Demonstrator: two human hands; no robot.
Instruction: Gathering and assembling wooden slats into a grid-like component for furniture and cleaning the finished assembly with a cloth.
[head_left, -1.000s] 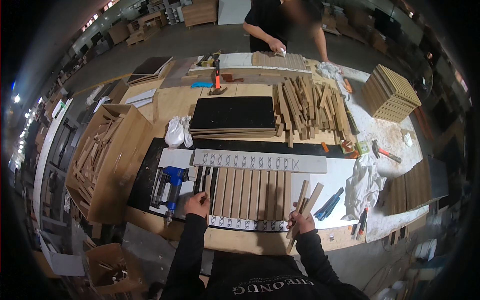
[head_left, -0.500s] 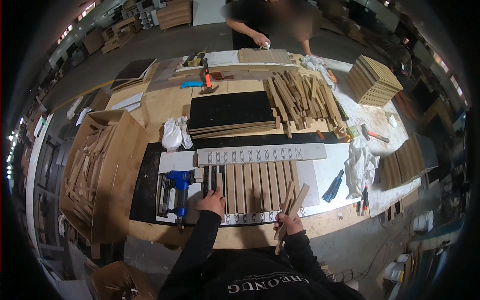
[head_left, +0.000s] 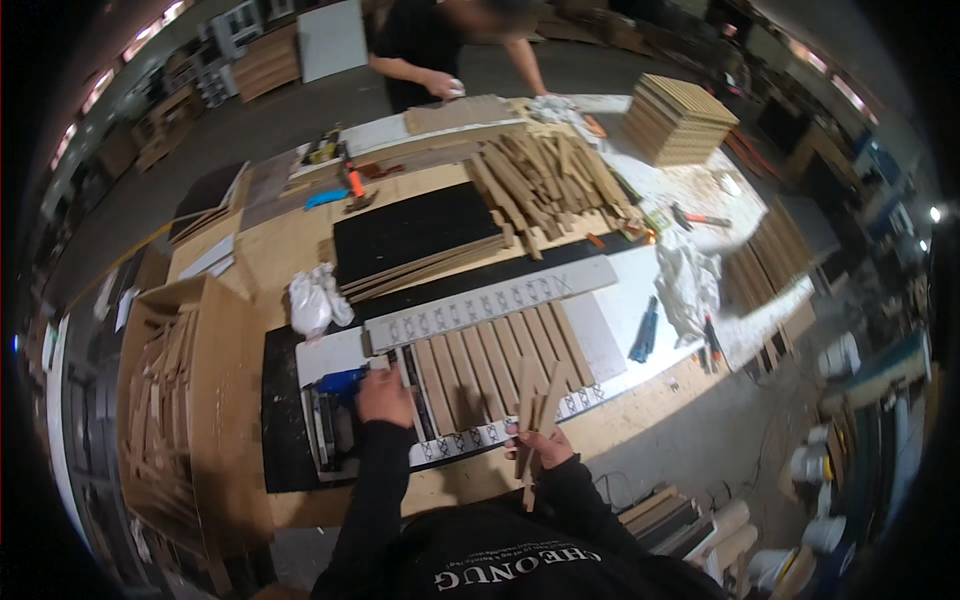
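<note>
My left hand is closed on the blue nail gun, at the left of the white board; its fingers are partly hidden and blurred. Several thin wooden slats stand out of my right hand, which is closed around them over the near edge. Between the hands lies a row of parallel wooden slats, spaced apart. Its far end meets a white strip with cross marks, and a similar marked strip runs along the near end. Dark gaps show at the row's left end.
A cardboard box of wood offcuts stands at left. Beyond the row are black panels and a slat heap. A white cloth and blue tool lie right. Across the table, a co-worker's hand holds something white.
My left hand has moved left from the slat row to the nail gun. My right hand still holds its slats, now more upright. The whole view has turned and shifted.
</note>
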